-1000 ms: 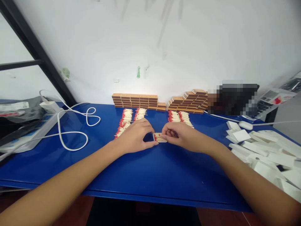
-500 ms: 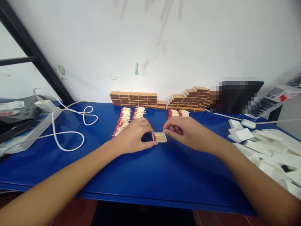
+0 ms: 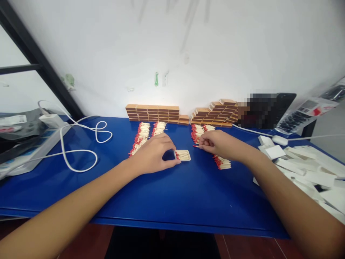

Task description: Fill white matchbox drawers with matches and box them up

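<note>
A small white matchbox tray (image 3: 189,157) lies on the blue table with several red-headed matches (image 3: 182,155) in it. My left hand (image 3: 155,153) grips its left end between thumb and fingers. To the right of the tray, my right hand (image 3: 215,142) is closed in a pinch, and red match heads (image 3: 196,146) stick out from its fingertips; how many it holds I cannot tell. Rows of loose matches (image 3: 198,131) lie just behind this hand, and more matches (image 3: 223,162) show below it. Part of the left match rows (image 3: 142,131) is hidden behind my left hand.
Stacked brown matchboxes (image 3: 153,113) stand along the wall, with a stepped stack (image 3: 215,113) farther right. White box pieces (image 3: 299,169) are heaped at the right. A white cable (image 3: 81,171) loops over the left side. A dark tablet-like object (image 3: 285,108) leans at the back right.
My right hand has moved right, away from the tray towards the right-hand matches, and red match heads now show at its fingertips. My left hand stays on the tray.
</note>
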The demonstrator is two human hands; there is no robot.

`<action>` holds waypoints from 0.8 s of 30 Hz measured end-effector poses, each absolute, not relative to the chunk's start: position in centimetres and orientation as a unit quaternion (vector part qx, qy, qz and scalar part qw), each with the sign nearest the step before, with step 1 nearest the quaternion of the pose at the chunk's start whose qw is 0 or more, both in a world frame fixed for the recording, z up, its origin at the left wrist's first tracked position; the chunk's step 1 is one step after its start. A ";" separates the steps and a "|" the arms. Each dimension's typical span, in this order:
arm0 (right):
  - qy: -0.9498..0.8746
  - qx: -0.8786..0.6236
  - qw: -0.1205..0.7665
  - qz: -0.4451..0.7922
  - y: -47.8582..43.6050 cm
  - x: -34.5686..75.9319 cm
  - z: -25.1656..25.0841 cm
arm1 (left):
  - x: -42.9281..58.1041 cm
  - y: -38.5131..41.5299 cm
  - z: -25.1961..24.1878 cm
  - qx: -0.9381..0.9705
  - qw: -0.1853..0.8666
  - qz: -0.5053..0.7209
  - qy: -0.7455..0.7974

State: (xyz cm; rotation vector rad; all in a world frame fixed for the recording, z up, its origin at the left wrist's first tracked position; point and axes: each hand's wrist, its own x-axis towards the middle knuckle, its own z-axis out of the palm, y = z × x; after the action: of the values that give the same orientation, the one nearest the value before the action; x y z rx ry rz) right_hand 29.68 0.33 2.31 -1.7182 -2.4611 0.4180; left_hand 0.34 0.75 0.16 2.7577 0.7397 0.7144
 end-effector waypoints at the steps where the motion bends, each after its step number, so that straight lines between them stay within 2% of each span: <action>1: -0.809 -0.567 0.052 0.144 0.3 29.6 2.3 | 0.4 0.7 0.2 0.933 0.098 0.240 0.251; 10: -0.815 -0.549 0.090 0.163 -0.5 28.9 3.1 | 0.4 0.7 0.0 0.935 0.100 0.232 0.249; 24: -0.823 -0.535 0.072 0.178 -0.7 28.7 2.7 | 0.4 0.6 0.2 0.934 0.105 0.229 0.252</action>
State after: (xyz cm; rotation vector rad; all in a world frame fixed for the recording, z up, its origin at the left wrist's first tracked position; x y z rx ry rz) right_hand 28.74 -0.67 2.66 -1.6082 -2.4715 0.5342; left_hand 0.42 0.59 0.17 2.7530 0.7426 0.6759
